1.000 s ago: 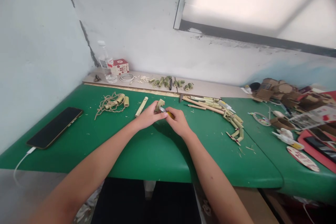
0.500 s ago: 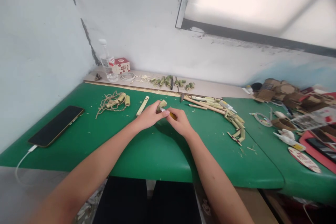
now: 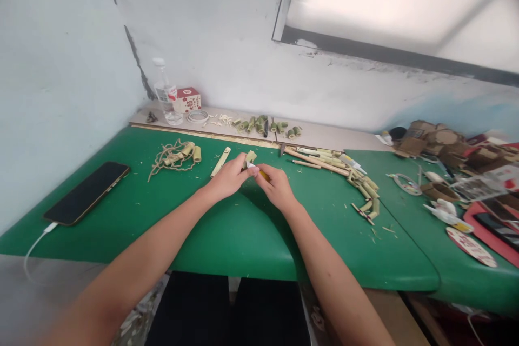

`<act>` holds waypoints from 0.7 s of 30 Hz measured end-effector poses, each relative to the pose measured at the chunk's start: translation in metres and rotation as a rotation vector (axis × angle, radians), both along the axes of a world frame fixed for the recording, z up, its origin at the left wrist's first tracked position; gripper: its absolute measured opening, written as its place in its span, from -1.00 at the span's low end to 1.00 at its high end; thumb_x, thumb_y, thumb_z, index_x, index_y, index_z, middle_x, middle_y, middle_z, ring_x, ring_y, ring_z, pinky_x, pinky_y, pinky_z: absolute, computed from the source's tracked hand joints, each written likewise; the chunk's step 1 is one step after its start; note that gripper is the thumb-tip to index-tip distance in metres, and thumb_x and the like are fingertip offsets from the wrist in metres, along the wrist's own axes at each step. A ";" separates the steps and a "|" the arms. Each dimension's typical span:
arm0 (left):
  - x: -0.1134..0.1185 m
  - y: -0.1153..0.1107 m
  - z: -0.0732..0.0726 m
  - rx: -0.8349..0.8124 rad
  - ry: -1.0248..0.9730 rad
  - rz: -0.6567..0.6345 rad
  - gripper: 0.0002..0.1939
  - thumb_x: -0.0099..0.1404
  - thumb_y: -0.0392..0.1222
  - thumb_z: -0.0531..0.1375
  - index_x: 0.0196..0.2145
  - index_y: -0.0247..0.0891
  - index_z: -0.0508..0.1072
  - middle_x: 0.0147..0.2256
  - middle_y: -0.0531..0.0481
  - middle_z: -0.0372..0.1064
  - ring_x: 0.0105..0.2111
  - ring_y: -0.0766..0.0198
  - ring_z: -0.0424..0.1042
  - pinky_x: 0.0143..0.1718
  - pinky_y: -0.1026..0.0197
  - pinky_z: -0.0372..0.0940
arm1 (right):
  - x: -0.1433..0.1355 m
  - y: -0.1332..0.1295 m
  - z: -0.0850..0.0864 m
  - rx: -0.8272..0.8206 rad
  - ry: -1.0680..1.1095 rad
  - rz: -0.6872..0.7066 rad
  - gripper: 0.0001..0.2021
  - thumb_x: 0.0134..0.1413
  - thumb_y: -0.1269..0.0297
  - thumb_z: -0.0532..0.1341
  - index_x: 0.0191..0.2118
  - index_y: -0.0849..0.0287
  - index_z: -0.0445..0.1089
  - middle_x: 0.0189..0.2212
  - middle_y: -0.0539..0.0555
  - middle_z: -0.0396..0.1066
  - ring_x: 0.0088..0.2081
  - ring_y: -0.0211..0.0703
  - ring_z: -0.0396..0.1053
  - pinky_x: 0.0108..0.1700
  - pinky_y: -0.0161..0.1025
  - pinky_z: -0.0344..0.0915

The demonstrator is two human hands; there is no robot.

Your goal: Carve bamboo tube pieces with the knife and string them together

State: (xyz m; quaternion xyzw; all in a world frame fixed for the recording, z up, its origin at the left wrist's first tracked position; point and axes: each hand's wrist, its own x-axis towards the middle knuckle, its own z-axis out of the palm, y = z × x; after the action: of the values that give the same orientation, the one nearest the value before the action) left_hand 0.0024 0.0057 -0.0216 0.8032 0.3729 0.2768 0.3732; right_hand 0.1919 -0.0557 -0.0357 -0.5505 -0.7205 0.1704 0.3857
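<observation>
Over the green table mat [image 3: 243, 238], my left hand [image 3: 227, 179] is closed round a short bamboo piece [image 3: 251, 157]. My right hand [image 3: 278, 188] grips a yellow-handled utility knife [image 3: 264, 175]; its pale blade lies against the bamboo, close to my left thumb. The two hands nearly touch, and my fingers hide much of both things. Just beyond my left hand lies a flat bamboo strip [image 3: 221, 162]. Farther left, bamboo tubes [image 3: 197, 154] rest in a tangle of twine [image 3: 162, 159].
A phone [image 3: 87, 193] on a cable lies at left. Bamboo offcuts [image 3: 259, 125], a water bottle [image 3: 165, 97] and a red-white box [image 3: 187, 101] line the back shelf. Right of my hands are a hammer [image 3: 316, 160] and jointed bamboo pieces [image 3: 367, 190]; clutter with cardboard [image 3: 430, 140] stands beyond.
The bamboo piece has turned slightly in my left hand, and more of the knife blade shows against it. Both hands keep their grip in nearly the same place.
</observation>
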 end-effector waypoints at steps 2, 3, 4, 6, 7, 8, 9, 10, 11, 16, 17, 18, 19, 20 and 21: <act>0.000 0.000 0.001 0.004 0.008 0.011 -0.56 0.51 0.27 0.12 -0.28 -0.12 0.16 -0.40 0.04 0.31 -0.35 0.10 0.37 -0.32 0.17 0.11 | -0.001 0.000 -0.002 0.004 -0.010 -0.013 -0.54 0.44 -0.11 0.11 -0.08 0.15 0.60 -0.44 0.06 0.49 -0.40 -0.13 0.34 -0.32 -0.24 0.16; 0.000 0.000 0.001 0.005 0.013 0.017 -0.56 0.51 0.27 0.12 -0.29 -0.12 0.15 -0.41 0.05 0.30 -0.36 0.10 0.35 -0.33 0.17 0.09 | -0.001 0.001 -0.003 0.010 -0.013 -0.017 -0.54 0.44 -0.11 0.11 -0.08 0.15 0.60 -0.43 0.07 0.50 -0.40 -0.13 0.34 -0.32 -0.24 0.17; 0.000 0.000 0.002 0.005 0.018 0.023 -0.56 0.51 0.27 0.12 -0.30 -0.12 0.13 -0.41 0.05 0.29 -0.36 0.11 0.34 -0.34 0.17 0.08 | -0.001 0.001 -0.003 0.015 -0.015 -0.023 -0.54 0.44 -0.10 0.11 -0.08 0.16 0.60 -0.43 0.07 0.51 -0.40 -0.13 0.34 -0.31 -0.23 0.17; 0.000 0.000 0.002 0.001 0.026 0.031 -0.55 0.51 0.25 0.12 -0.31 -0.12 0.11 -0.43 0.06 0.26 -0.38 0.12 0.32 -0.35 0.17 0.05 | -0.002 0.001 -0.004 0.018 -0.017 -0.036 -0.55 0.44 -0.08 0.11 -0.08 0.16 0.61 -0.41 0.09 0.52 -0.39 -0.12 0.35 -0.31 -0.23 0.18; 0.000 0.000 0.002 -0.002 0.025 0.033 -0.55 0.51 0.26 0.13 -0.32 -0.12 0.11 -0.43 0.06 0.26 -0.38 0.12 0.32 -0.35 0.17 0.04 | -0.003 0.000 -0.005 0.018 -0.017 -0.044 -0.56 0.44 -0.07 0.12 -0.08 0.16 0.61 -0.40 0.10 0.54 -0.39 -0.12 0.36 -0.30 -0.23 0.18; 0.000 0.000 0.002 -0.007 0.023 0.033 -0.54 0.50 0.27 0.14 -0.32 -0.12 0.11 -0.43 0.06 0.25 -0.38 0.12 0.32 -0.35 0.17 0.03 | -0.003 0.000 -0.005 0.019 -0.017 -0.052 -0.57 0.44 -0.06 0.12 -0.07 0.16 0.61 -0.39 0.10 0.55 -0.38 -0.11 0.37 -0.30 -0.23 0.19; 0.000 0.000 0.002 -0.012 0.020 0.033 -0.52 0.50 0.29 0.14 -0.32 -0.12 0.12 -0.43 0.06 0.25 -0.38 0.12 0.32 -0.35 0.17 0.03 | -0.003 0.000 -0.006 0.020 -0.017 -0.060 -0.57 0.44 -0.05 0.13 -0.07 0.16 0.62 -0.38 0.10 0.56 -0.38 -0.11 0.38 -0.29 -0.23 0.19; 0.000 0.000 0.002 -0.015 0.018 0.033 -0.51 0.49 0.30 0.14 -0.32 -0.12 0.12 -0.43 0.06 0.25 -0.38 0.12 0.32 -0.35 0.17 0.02 | -0.004 0.000 -0.007 0.023 -0.016 -0.069 -0.58 0.44 -0.05 0.13 -0.07 0.15 0.62 -0.36 0.11 0.57 -0.37 -0.11 0.39 -0.29 -0.23 0.20; 0.000 0.001 0.001 -0.017 0.020 0.032 -0.51 0.49 0.31 0.13 -0.33 -0.12 0.12 -0.44 0.07 0.24 -0.39 0.12 0.31 -0.35 0.17 0.02 | -0.004 0.000 -0.007 0.027 -0.015 -0.076 -0.58 0.44 -0.05 0.14 -0.06 0.15 0.62 -0.35 0.11 0.58 -0.37 -0.11 0.40 -0.28 -0.23 0.20; 0.000 0.004 -0.002 -0.006 0.028 0.029 -0.53 0.49 0.27 0.13 -0.34 -0.12 0.12 -0.45 0.08 0.24 -0.41 0.15 0.29 -0.36 0.16 0.01 | -0.006 -0.002 -0.007 0.036 -0.013 -0.093 -0.59 0.44 -0.05 0.15 -0.04 0.12 0.64 -0.30 0.13 0.62 -0.33 -0.09 0.45 -0.25 -0.23 0.26; 0.000 0.004 -0.002 -0.005 0.026 0.029 -0.54 0.49 0.26 0.13 -0.34 -0.13 0.13 -0.45 0.08 0.25 -0.40 0.15 0.29 -0.35 0.16 0.02 | -0.006 -0.002 -0.007 0.039 -0.015 -0.094 -0.59 0.44 -0.04 0.15 -0.03 0.12 0.64 -0.29 0.14 0.63 -0.32 -0.09 0.45 -0.24 -0.23 0.27; 0.000 0.004 -0.002 -0.004 0.024 0.030 -0.55 0.49 0.25 0.13 -0.34 -0.13 0.14 -0.45 0.08 0.24 -0.41 0.16 0.29 -0.35 0.16 0.02 | -0.007 -0.002 -0.007 0.044 -0.017 -0.098 -0.60 0.44 -0.04 0.15 -0.03 0.12 0.64 -0.27 0.14 0.64 -0.32 -0.08 0.46 -0.23 -0.22 0.28; 0.000 0.004 -0.001 -0.005 0.023 0.029 -0.55 0.49 0.25 0.13 -0.34 -0.13 0.15 -0.45 0.08 0.24 -0.40 0.16 0.28 -0.35 0.16 0.03 | -0.007 -0.002 -0.007 0.049 -0.020 -0.106 -0.60 0.44 -0.04 0.15 -0.03 0.11 0.64 -0.25 0.15 0.65 -0.31 -0.07 0.47 -0.22 -0.22 0.29; 0.000 0.004 -0.001 -0.005 0.021 0.031 -0.55 0.49 0.24 0.13 -0.35 -0.13 0.16 -0.45 0.08 0.25 -0.40 0.16 0.28 -0.35 0.15 0.04 | -0.007 -0.002 -0.008 0.055 -0.023 -0.119 -0.60 0.43 -0.04 0.16 -0.03 0.11 0.64 -0.24 0.15 0.65 -0.31 -0.07 0.47 -0.21 -0.21 0.29; 0.000 0.004 0.000 -0.006 0.016 0.035 -0.56 0.49 0.23 0.13 -0.35 -0.14 0.17 -0.44 0.07 0.26 -0.39 0.16 0.28 -0.34 0.15 0.04 | -0.008 -0.002 -0.008 0.061 -0.025 -0.135 -0.60 0.42 -0.04 0.16 -0.03 0.12 0.64 -0.23 0.16 0.65 -0.30 -0.06 0.47 -0.21 -0.21 0.29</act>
State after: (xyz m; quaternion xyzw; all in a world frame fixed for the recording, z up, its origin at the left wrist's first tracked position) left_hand 0.0027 0.0096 -0.0220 0.7978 0.3905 0.2756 0.3676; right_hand 0.1842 -0.0578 -0.0437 -0.5878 -0.6916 0.1150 0.4038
